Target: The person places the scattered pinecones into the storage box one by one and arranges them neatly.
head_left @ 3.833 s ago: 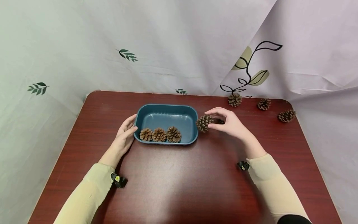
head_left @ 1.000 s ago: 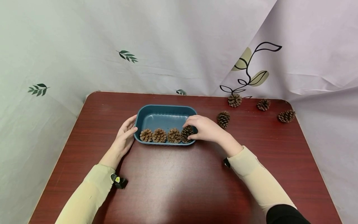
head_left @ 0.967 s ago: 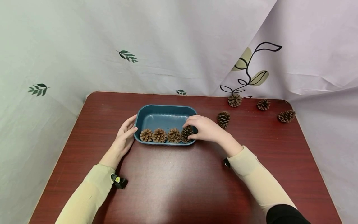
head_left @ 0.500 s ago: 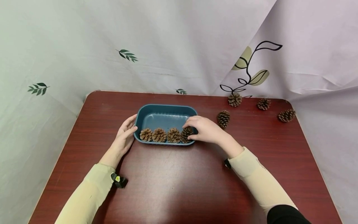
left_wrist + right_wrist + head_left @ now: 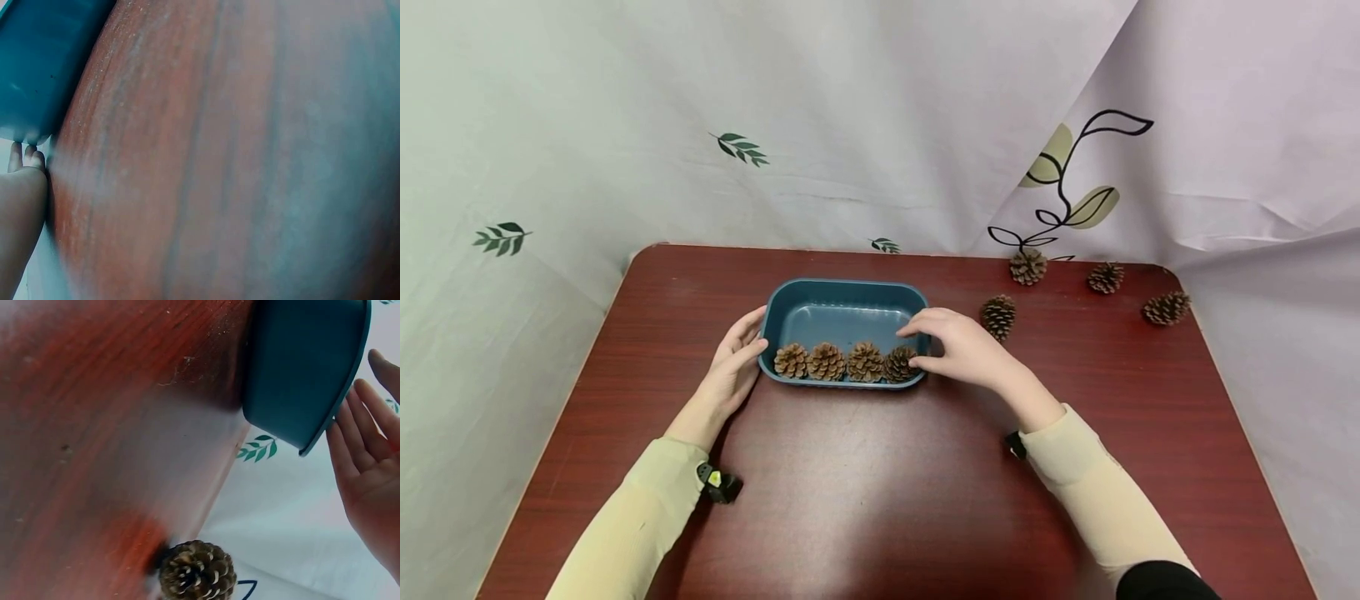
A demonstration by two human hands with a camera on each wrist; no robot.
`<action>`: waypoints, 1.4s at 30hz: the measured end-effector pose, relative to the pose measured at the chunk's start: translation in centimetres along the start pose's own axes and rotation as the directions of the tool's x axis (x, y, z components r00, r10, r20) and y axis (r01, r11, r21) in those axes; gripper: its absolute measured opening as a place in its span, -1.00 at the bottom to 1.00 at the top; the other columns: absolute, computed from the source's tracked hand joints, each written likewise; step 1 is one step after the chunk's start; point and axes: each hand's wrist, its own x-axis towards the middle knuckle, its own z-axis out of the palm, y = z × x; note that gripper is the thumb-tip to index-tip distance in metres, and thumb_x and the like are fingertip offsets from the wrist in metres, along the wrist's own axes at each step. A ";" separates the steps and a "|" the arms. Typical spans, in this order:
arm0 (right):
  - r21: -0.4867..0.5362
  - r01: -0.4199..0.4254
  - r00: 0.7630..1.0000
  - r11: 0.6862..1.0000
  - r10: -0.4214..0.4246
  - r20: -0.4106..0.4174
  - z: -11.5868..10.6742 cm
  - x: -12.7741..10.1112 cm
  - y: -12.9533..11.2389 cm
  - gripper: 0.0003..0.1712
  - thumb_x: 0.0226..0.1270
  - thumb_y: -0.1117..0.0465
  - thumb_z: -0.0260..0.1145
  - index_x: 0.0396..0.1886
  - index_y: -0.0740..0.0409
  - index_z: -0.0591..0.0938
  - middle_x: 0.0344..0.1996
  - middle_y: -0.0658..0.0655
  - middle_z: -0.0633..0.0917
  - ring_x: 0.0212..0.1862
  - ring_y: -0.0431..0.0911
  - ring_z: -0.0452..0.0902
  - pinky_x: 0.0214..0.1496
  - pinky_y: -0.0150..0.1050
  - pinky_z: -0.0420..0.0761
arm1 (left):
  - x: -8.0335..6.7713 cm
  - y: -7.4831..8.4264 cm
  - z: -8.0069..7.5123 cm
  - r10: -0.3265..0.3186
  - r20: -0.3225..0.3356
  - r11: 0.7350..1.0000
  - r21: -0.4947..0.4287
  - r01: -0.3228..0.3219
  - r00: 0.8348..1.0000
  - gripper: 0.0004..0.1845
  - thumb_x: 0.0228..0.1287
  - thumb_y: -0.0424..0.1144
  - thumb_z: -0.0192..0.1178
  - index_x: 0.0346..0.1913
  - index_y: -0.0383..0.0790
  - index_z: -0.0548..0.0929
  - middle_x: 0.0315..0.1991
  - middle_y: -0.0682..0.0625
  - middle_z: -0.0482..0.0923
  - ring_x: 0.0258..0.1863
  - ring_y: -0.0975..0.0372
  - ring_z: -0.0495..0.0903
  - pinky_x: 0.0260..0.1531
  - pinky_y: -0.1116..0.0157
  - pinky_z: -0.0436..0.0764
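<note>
Steadying the teal tray (image 5: 838,321), it seems, the left hand (image 5: 733,362) rests relaxed fingers against its left end, while the right hand (image 5: 961,348), parted too widely to grip, hovers beside the rightmost pine cone (image 5: 897,365) of four lined inside the near wall, presumably for order

Blue-green tray (image 5: 842,323), brown pine cones (image 5: 865,362), red-brown wood-grained table (image 5: 820,483), whitish cloth (image 5: 880,108) with green leaf prints (image 5: 741,148), cream sleeves (image 5: 632,517)

Touching blue tray (image 5: 842,322) at left end with left hand (image 5: 732,365). Holding right hand (image 5: 961,346) spread over right end, maybe touching rightmost pine cone (image 5: 897,365) inside.
</note>
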 end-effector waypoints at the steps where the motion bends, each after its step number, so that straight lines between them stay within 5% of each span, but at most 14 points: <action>1: 0.012 -0.007 1.000 1.000 0.007 -0.020 0.0 -0.2 0.1 -0.54 0.35 0.17 0.56 0.21 0.14 0.75 0.13 0.10 0.76 0.22 0.01 0.66 0.31 0.04 0.62 | 0.0 0.0 0.0 -0.001 0.000 1.000 0.003 0.001 1.000 -0.46 0.59 -0.54 -0.03 0.46 0.01 0.45 0.33 0.20 0.55 0.30 0.37 0.51 0.19 0.44 0.56; 9: 0.091 -0.085 0.969 0.992 0.104 -0.224 0.6 -2.0 1.4 -0.59 0.37 0.23 0.54 0.18 0.15 0.75 0.10 0.13 0.77 0.21 0.05 0.66 0.37 0.06 0.58 | -0.1 -0.1 -0.1 -0.002 -0.001 1.000 0.016 0.002 1.000 -0.45 0.59 -0.53 -0.02 0.49 -0.02 0.43 0.35 0.18 0.53 0.32 0.36 0.50 0.19 0.44 0.56; 20: 0.167 -0.183 0.844 0.969 0.242 -0.478 0.7 -4.6 3.0 -0.68 0.27 0.37 0.56 0.03 0.22 0.80 -0.13 0.17 0.81 -0.05 0.05 0.71 0.06 -0.10 0.62 | -0.1 -0.2 -0.1 0.003 -0.005 1.000 0.015 -0.003 1.000 -0.44 0.57 -0.55 -0.03 0.49 -0.03 0.43 0.35 0.18 0.54 0.35 0.35 0.49 0.21 0.44 0.56; 29: 0.187 -0.261 0.806 0.947 0.320 -0.498 0.1 -6.5 4.5 -0.67 0.24 0.42 0.57 0.01 0.27 0.79 -0.16 0.18 0.80 -0.09 0.04 0.70 -0.02 -0.29 0.59 | -0.1 -0.1 -0.1 0.004 -0.006 1.000 0.009 -0.003 1.000 -0.43 0.57 -0.56 -0.03 0.49 -0.04 0.43 0.35 0.18 0.54 0.35 0.35 0.49 0.21 0.43 0.56; 42: 0.246 -0.338 0.735 0.908 0.418 -0.534 -0.2 -8.3 6.2 -0.55 0.18 0.39 0.61 0.10 0.29 0.76 -0.11 0.29 0.78 -0.04 0.17 0.71 0.03 -0.29 0.55 | -0.1 -0.1 -0.1 0.010 0.002 1.000 -0.001 -0.010 1.000 -0.44 0.58 -0.55 -0.04 0.48 -0.02 0.44 0.36 0.18 0.54 0.36 0.35 0.48 0.23 0.43 0.55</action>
